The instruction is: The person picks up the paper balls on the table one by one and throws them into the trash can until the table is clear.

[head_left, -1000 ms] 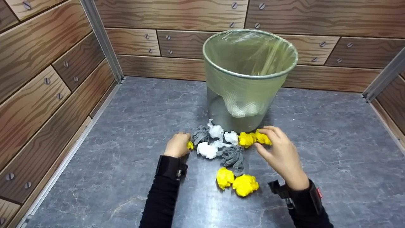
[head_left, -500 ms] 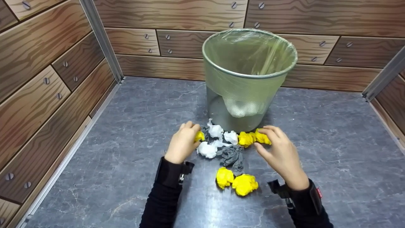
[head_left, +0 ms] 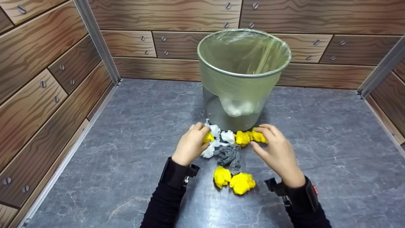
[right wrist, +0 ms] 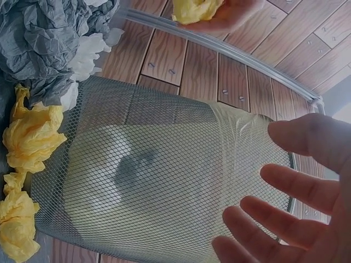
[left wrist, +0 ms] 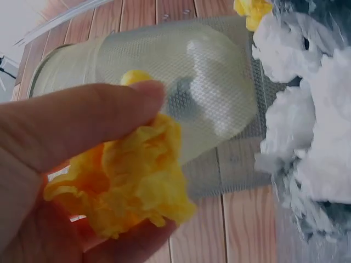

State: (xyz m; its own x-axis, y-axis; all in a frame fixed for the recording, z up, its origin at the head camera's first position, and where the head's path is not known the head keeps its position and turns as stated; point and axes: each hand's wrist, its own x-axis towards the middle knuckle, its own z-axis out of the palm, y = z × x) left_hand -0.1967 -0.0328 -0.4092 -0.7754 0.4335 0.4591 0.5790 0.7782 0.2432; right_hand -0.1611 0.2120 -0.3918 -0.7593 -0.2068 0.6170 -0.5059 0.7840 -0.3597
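My left hand [head_left: 190, 144] pinches a crumpled yellow paper ball [left wrist: 142, 175] between thumb and fingers, raised over the left side of a heap of crumpled paper. My right hand [head_left: 280, 155] has its fingers spread and slightly bent, with nothing in them. It hovers right beside two yellow paper balls [head_left: 243, 138] at the heap's right end. White paper balls [head_left: 227, 136] and a grey one [head_left: 229, 153] lie in the middle. Two more yellow balls, the left one [head_left: 222, 176] and the right one [head_left: 242, 183], lie nearest me. Another grey ball is hidden behind my left hand.
A mesh waste bin [head_left: 234, 122] lined with a clear yellowish bag stands upright just behind the heap. Something white and a dark patch show through its side. Wood-patterned walls [head_left: 177, 68] enclose the grey marbled surface [head_left: 142, 110] at the back and sides.
My left hand has lifted the yellow paper ball from the heap's left end and carried it up and to the right. The right hand has stayed in place; the head view has shifted slightly.
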